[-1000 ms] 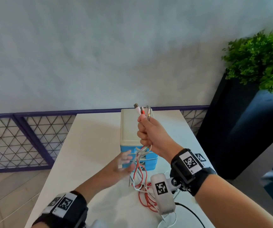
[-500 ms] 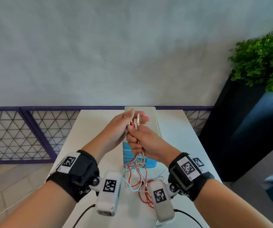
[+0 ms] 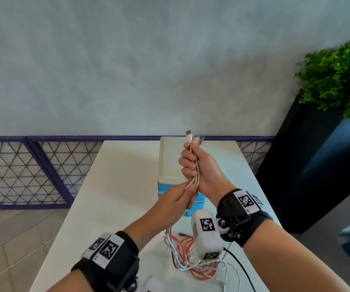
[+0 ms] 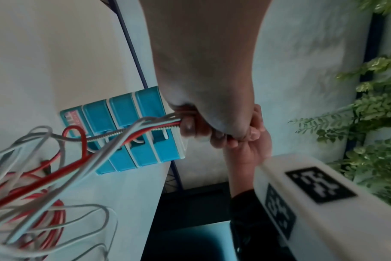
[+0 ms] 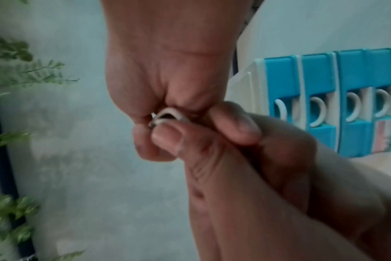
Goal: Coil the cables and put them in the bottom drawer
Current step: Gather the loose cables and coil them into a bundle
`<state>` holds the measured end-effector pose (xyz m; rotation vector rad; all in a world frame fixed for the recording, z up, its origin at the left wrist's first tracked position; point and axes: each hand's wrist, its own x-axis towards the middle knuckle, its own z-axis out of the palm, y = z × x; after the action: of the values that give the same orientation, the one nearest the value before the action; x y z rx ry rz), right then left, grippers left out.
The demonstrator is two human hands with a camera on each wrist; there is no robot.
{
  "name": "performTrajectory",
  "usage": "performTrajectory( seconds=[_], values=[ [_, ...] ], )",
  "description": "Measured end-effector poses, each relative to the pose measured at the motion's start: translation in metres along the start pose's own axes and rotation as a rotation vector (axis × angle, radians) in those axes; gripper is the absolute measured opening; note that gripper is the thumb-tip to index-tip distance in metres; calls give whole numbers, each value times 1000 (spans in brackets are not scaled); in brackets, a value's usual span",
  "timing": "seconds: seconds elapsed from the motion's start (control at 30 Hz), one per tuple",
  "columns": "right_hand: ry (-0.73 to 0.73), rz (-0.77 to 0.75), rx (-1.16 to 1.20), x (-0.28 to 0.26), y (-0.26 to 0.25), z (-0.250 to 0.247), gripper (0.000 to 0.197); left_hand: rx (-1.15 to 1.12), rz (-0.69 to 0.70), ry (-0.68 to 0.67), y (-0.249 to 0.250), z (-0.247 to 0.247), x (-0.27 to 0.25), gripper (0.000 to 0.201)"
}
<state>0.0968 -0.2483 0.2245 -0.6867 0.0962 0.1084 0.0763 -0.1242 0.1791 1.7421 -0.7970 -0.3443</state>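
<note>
My right hand (image 3: 193, 165) is raised above the table and grips a bundle of red, white and grey cables (image 3: 195, 175); their plug ends (image 3: 191, 135) stick out above my fist. Just below it my left hand (image 3: 182, 196) pinches the same bundle (image 4: 145, 127). The loose lengths of the cables (image 3: 187, 256) hang down and lie tangled on the white table (image 3: 115, 186). Behind my hands stands the small blue drawer unit (image 3: 170, 161) with a cream top; all its drawers (image 5: 337, 98) look closed.
A purple-framed mesh fence (image 3: 22, 171) runs along the table's far and left side. A dark planter (image 3: 309, 165) with a green plant (image 3: 338, 76) stands to the right of the table. A black wire (image 3: 239, 266) trails from the right wrist camera.
My left hand has come down from the plug ends to just under my right fist, where it pinches the bundle. My right hand still holds the cables up.
</note>
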Motion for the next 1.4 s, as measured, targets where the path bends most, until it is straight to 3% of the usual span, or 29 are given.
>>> performTrajectory(
  seconds=[0.2,0.33,0.5,0.6,0.67,0.8,0.9,1.03,1.2,1.4],
  values=[
    [-4,48,-119,-6,-8,-5,30,-208,-166,-211,-13,-14,-2,47],
    [44,-5,-104,-3,-22,-8,31,-455,-318,-209,-38,-20,-12,67],
    [36,116,-256,-12,-22,-12,24,-687,-370,-174,-58,-30,-19,56],
    [34,165,-314,-17,-18,-11,26,-535,-336,-196,-64,-40,-22,54],
    [48,193,-378,-19,-14,-7,28,-478,-316,-139,-65,-44,-20,51],
    [51,261,-539,-24,-8,-2,28,-461,-298,-47,-49,-50,-10,23],
    [36,301,-610,-28,1,-4,26,-366,-267,11,-39,-55,-8,28],
    [51,255,-746,-33,18,-8,24,-103,-194,-81,-29,-66,-11,19],
    [246,20,-609,-29,30,-14,29,301,-112,-215,-7,-73,-1,21],
    [107,178,-568,-36,38,-18,29,491,-44,-226,6,-68,8,30]
  ],
)
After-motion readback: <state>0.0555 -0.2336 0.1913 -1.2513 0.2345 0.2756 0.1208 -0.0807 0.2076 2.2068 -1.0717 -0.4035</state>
